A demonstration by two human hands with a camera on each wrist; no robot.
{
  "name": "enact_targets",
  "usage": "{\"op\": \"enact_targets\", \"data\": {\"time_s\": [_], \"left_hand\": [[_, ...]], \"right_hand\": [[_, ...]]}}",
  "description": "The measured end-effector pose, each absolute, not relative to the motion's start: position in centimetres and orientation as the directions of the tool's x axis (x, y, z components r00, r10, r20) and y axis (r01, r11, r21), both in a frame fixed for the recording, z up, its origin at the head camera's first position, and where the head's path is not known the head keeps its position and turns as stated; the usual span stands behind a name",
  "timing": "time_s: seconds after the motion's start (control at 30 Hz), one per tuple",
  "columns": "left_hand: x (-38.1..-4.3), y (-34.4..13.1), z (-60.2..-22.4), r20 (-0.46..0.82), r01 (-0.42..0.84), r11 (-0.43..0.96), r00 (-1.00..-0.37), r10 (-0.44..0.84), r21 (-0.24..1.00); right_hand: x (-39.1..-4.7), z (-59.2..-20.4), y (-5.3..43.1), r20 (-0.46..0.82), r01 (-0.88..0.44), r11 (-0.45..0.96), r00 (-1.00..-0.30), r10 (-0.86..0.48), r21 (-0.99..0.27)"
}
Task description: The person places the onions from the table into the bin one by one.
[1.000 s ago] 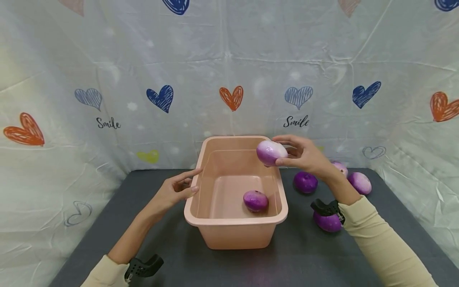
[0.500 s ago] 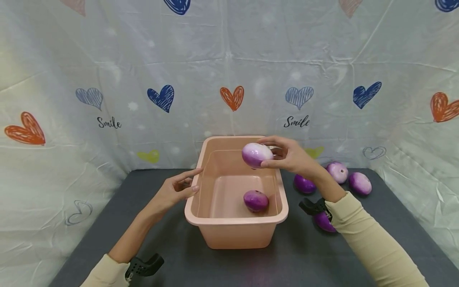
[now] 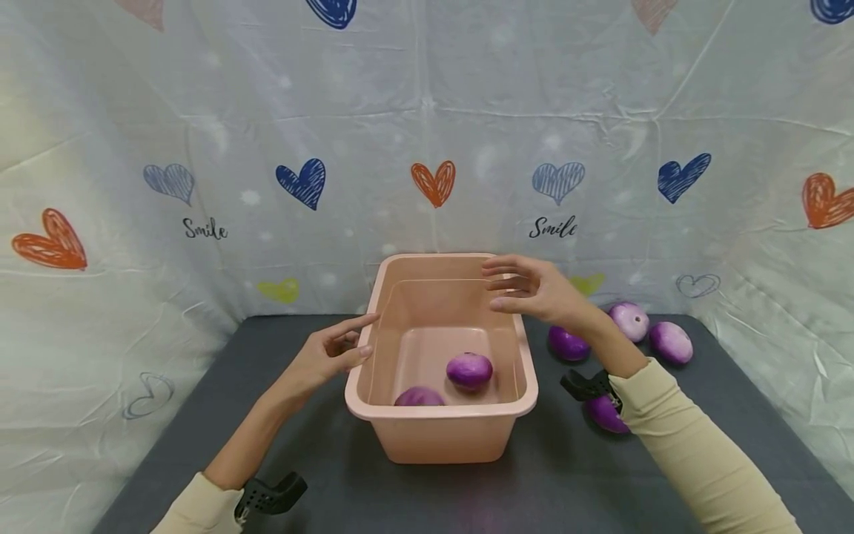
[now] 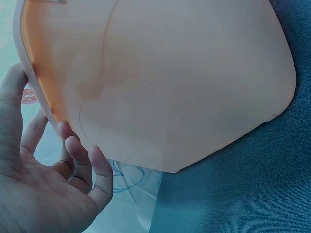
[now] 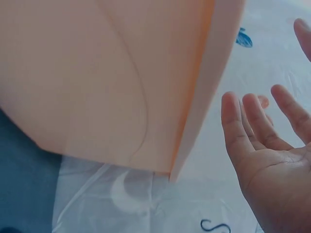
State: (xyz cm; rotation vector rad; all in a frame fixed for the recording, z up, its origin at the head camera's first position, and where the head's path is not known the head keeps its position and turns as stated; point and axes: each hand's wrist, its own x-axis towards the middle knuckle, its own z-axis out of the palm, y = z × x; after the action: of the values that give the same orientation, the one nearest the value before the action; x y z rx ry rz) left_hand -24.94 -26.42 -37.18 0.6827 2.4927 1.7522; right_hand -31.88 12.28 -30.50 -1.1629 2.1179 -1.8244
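Note:
A pink plastic basin (image 3: 440,411) holds two peeled red onions. One onion (image 3: 469,371) lies toward its right side; another onion (image 3: 419,397), partly hidden by the front rim, is nearer me. My left hand (image 3: 331,352) touches the basin's left rim with thumb and index finger, the other fingers loosely bent by the outer wall. In the left wrist view, that hand (image 4: 53,179) shows the index fingertip behind the rim. Above the right rim hovers my right hand (image 3: 534,289), fingers apart. The right wrist view shows this hand's palm (image 5: 277,165) bare, beside the basin wall (image 5: 97,97).
Right of the basin, several onions lie on the dark tabletop (image 3: 320,475): a purple onion (image 3: 567,343), two paler onions (image 3: 629,321) behind it, and one onion (image 3: 606,414) partly under my right wrist. A heart-printed curtain (image 3: 373,200) hangs close behind the basin.
My right hand moved left over the basin with an onion and let it go. That onion now lies inside, and the basin's contents have shifted. My left hand stays at the rim.

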Motion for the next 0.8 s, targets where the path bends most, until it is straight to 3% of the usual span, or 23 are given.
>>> {"op": "enact_targets", "data": {"time_s": [0.8], "left_hand": [[-24.8, -26.3, -37.2, 0.213, 0.318, 0.293, -0.917, 0.338, 0.902]], "right_hand": [[-31.1, -34.3, 21.2, 0.293, -0.424, 0.180, -0.821, -0.491, -0.887]]}}
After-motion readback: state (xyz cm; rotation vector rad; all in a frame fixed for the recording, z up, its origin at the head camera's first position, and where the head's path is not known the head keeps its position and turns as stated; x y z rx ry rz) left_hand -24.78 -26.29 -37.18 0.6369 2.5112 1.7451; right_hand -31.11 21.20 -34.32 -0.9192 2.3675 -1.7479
